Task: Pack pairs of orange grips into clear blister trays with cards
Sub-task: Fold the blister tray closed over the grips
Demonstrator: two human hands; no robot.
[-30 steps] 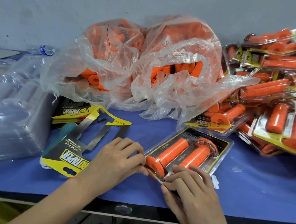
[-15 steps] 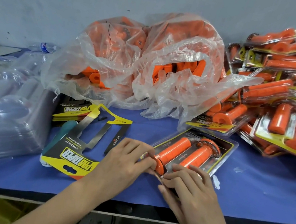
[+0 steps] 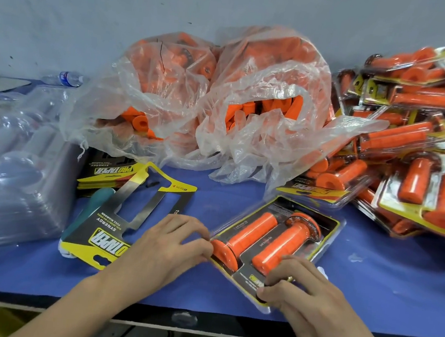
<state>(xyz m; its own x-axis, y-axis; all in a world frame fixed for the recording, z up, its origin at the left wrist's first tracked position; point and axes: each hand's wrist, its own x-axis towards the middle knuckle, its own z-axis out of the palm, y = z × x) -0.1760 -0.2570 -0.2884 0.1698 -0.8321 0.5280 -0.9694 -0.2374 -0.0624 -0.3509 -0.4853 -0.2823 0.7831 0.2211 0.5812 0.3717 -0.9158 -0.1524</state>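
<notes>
Clear plastic blister tray (image 3: pixel 338 229) with two orange ribbed grips (image 3: pixel 250 235), at the blue worktop's (image 3: pixel 380 292) front edge. Near end pinched by curled fingers of left hand (image 3: pixel 164 252) and right hand (image 3: pixel 312 299), probably seating the black-and-yellow card (image 3: pixel 248 279).

Loose card (image 3: pixel 106 232): "SYNERGY", "FULL DIAMOND". Card stack (image 3: pixel 112 170), packed blister (image 3: pixel 311 189): "PROTAPER".
</notes>
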